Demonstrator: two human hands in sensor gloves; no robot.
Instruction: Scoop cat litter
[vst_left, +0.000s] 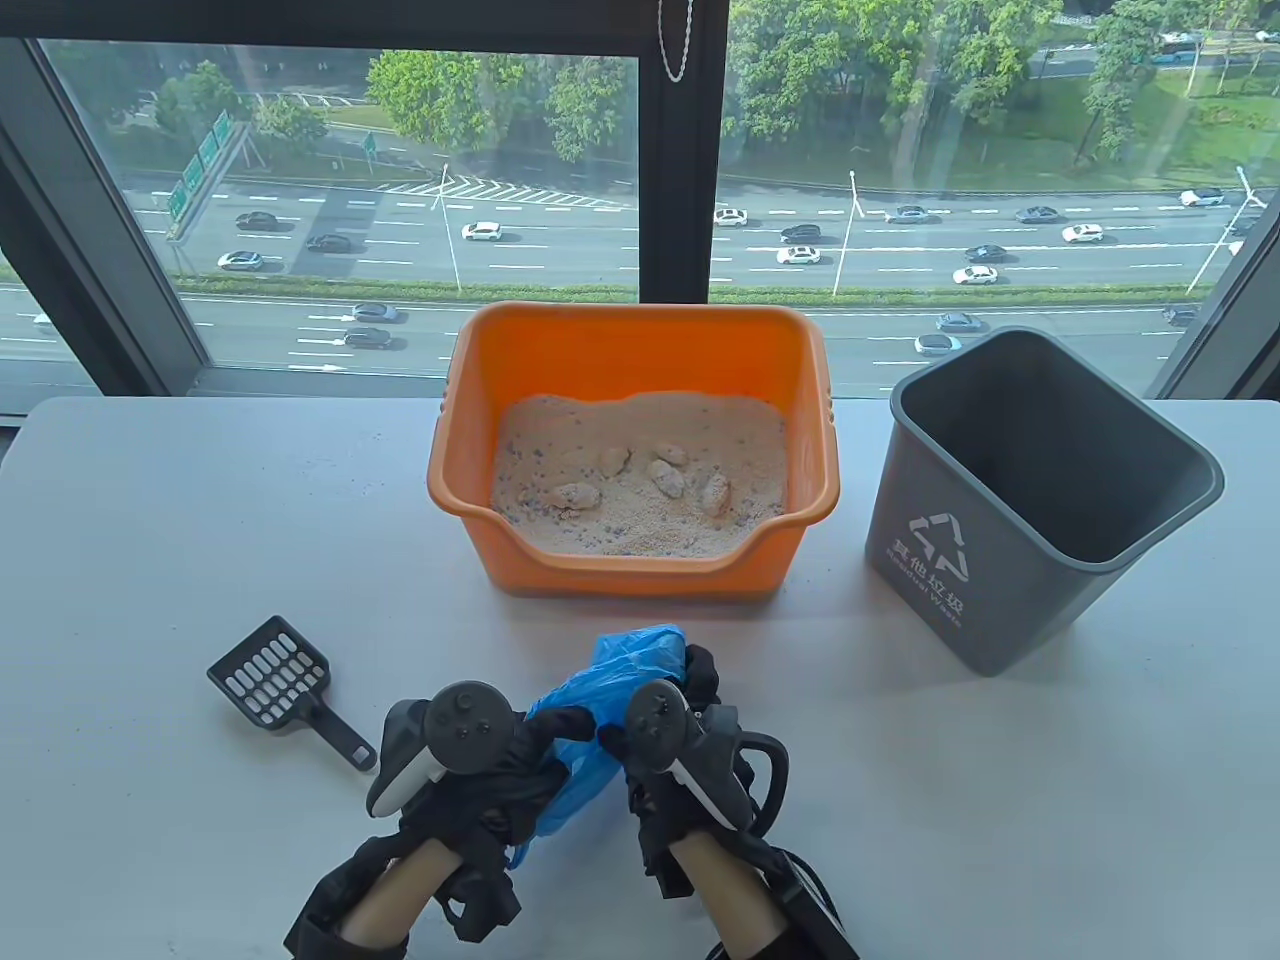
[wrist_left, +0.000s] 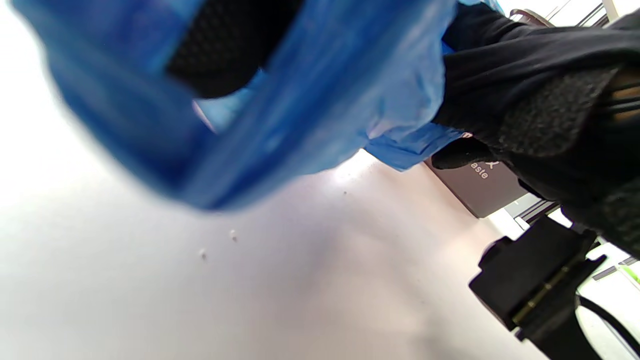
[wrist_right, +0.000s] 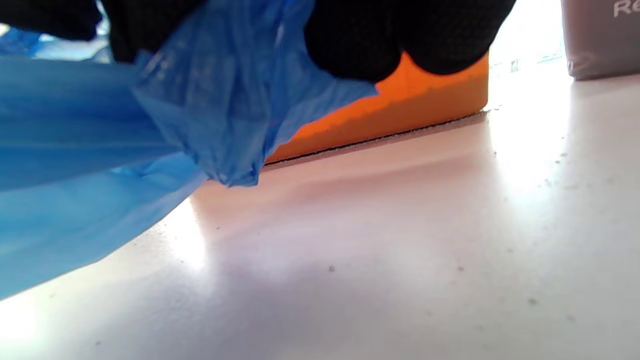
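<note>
An orange litter box (vst_left: 470, 480) holds sandy litter with several clumps (vst_left: 668, 478) at the table's far middle. A black slotted scoop (vst_left: 283, 687) lies on the table to the left, untouched. Both hands grip a crumpled blue plastic bag (vst_left: 625, 665) just above the table in front of the box. My left hand (vst_left: 545, 735) holds its left side, my right hand (vst_left: 690, 690) its right side. The bag fills the left wrist view (wrist_left: 310, 100) and the right wrist view (wrist_right: 100, 150), where the orange box (wrist_right: 430, 95) stands behind it.
A grey waste bin (vst_left: 1010, 500) stands empty to the right of the litter box; it also shows in the left wrist view (wrist_left: 480, 185) and the right wrist view (wrist_right: 600, 40). A window runs behind the white table (vst_left: 1000, 800).
</note>
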